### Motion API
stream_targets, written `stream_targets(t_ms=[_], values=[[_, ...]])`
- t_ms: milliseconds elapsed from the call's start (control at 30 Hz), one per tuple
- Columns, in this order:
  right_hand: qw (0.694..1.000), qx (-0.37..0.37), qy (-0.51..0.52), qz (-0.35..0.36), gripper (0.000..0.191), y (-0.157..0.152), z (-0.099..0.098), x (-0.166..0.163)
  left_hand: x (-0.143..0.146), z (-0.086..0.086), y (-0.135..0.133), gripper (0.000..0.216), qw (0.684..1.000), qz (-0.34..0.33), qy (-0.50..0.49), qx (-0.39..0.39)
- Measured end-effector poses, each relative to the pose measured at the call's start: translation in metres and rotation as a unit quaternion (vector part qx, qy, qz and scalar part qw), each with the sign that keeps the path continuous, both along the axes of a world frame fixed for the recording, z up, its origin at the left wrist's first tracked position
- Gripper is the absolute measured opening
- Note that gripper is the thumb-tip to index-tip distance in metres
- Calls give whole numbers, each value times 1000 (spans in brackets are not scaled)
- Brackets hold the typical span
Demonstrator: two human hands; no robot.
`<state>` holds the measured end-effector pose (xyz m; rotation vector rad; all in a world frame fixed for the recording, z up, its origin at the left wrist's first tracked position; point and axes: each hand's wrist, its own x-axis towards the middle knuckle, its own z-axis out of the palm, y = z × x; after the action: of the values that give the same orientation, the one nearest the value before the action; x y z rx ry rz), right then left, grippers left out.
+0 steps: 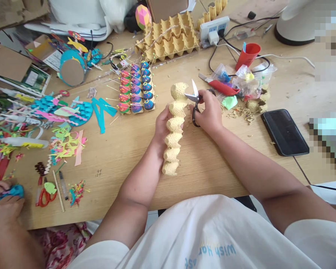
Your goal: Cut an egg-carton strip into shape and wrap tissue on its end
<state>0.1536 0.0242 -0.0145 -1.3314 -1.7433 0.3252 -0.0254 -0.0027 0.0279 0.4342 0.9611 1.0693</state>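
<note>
A row of yellowish egg-carton cups (173,140) is held up over the table in my left hand (162,121), whose fingers wrap round it from behind and are partly hidden. My right hand (211,112) grips black-handled scissors (195,98). Their blades are spread apart, pointing up and left, close beside the upper cups of the strip. I cannot tell whether a blade touches the carton. Beyond the strip, to the left, stand painted egg-carton rows (136,91) in red, purple and blue, with pins sticking out.
Whole egg trays (170,37) and a power strip (215,28) lie at the back. Right are a red cup (248,56), a red-handled knife (221,86), carton scraps (248,116) and a phone (285,132). Paper cutouts (67,145) crowd the left, near another person's hands (7,198).
</note>
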Motion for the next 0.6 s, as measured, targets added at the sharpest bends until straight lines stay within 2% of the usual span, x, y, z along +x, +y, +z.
stream_targets(t_ms=[133, 267, 600], values=[[999, -38, -12, -19, 33, -3, 5, -1, 0, -1, 0, 37, 1000, -5, 4, 7], [999, -27, 22, -39, 37, -1, 3, 0, 0, -2, -1, 35, 1000, -11, 5, 9], [999, -46, 20, -13, 38, -2, 4, -1, 3, -4, 0, 37, 1000, -22, -2, -6]])
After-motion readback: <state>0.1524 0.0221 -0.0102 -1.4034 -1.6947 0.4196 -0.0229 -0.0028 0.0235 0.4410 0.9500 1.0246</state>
